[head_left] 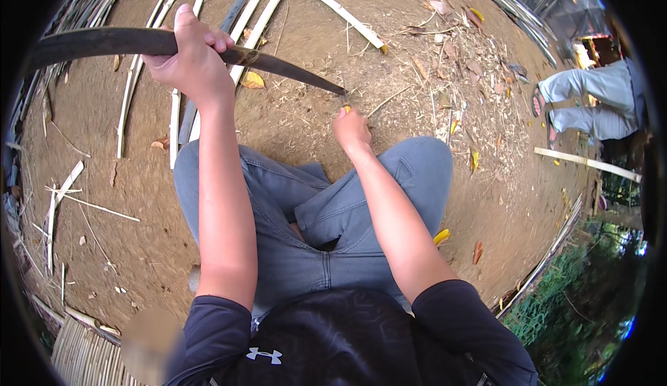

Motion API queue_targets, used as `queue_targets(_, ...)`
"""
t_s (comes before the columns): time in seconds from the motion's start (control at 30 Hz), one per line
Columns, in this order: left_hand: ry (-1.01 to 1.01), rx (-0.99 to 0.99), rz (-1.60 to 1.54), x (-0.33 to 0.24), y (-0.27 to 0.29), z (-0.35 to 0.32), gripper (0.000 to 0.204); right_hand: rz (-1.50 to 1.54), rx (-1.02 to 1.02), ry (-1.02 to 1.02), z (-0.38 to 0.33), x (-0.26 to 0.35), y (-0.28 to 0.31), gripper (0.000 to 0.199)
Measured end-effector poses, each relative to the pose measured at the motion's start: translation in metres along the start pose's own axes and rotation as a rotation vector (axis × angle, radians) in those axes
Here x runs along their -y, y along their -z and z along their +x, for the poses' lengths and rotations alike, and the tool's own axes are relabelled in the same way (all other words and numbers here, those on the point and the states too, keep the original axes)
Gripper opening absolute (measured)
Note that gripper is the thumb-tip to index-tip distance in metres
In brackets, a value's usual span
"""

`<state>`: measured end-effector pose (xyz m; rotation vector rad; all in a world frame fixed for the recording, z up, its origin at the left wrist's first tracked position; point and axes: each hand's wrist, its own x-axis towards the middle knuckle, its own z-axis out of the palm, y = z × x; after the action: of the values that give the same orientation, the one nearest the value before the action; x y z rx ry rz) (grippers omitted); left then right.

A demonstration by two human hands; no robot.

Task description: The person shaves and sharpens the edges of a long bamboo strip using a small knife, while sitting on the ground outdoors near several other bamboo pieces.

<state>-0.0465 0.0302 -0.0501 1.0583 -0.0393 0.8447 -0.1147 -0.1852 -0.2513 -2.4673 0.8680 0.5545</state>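
My left hand (pixel 191 56) is raised and closed around a long dark bamboo strip (pixel 104 40), which runs from the far left down to a thin end near my right hand. My right hand (pixel 351 130) is closed on a small tool with a yellow handle (pixel 347 109), only partly visible, held right at the strip's thin end (pixel 333 87). I am seated on bare dirt with my knees in grey trousers (pixel 410 170) spread below both hands.
Pale split bamboo strips (pixel 267 7) lie on the ground ahead and to the left. Shavings and dry leaves (pixel 472 59) litter the right. Another person's legs in grey trousers and sandals (pixel 590 101) are at far right. A woven mat (pixel 80 355) lies at lower left.
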Motion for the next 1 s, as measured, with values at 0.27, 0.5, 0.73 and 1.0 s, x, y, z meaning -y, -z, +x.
queue_targets(0.27,-0.023,0.002,-0.031,0.005,0.009,0.006,0.028,-0.007,0.059,0.046,0.03,-0.025,-0.015,0.046)
queue_targets(0.5,0.083,-0.198,-0.029,0.004,0.011,0.012,0.026,0.162,0.19,-0.041,0.009,-0.012,-0.01,0.048)
queue_targets(0.73,0.113,-0.19,-0.062,0.009,0.013,0.014,0.027,0.701,0.538,-0.227,-0.044,-0.015,-0.006,0.054)
queue_targets(1.0,0.09,-0.126,-0.061,0.007,0.013,0.018,0.025,-0.102,-1.289,0.887,-0.205,-0.029,0.219,0.026)
